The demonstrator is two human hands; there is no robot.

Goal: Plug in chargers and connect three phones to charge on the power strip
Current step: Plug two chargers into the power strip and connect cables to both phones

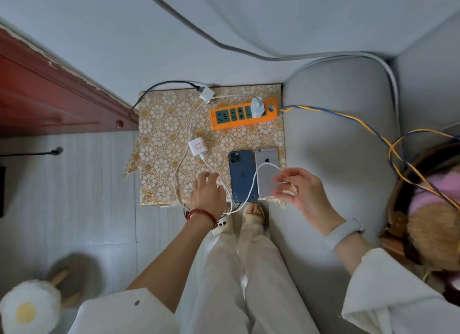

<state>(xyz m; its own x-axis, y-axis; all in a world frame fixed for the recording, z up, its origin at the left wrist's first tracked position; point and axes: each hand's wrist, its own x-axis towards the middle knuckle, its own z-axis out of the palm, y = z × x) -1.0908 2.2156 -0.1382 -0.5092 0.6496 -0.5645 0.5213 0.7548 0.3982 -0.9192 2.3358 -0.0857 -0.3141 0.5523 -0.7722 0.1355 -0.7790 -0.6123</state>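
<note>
The power strip (243, 113) held one charger (257, 107) — her right hand (298, 188) pinched a white cable (251, 187), left hand (207, 193) spread flat, steadying loose leads.

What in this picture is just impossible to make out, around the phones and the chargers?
Head view only:
- Third phone: none in sight; only the blue phone and silver phone show.
- What the left hand covers on the cloth: hidden under its palm.
- Right hand: motion-blurred, so its hold on the white cable is unclear.
- Blue phone's port: too small to tell if a plug is in.
</note>
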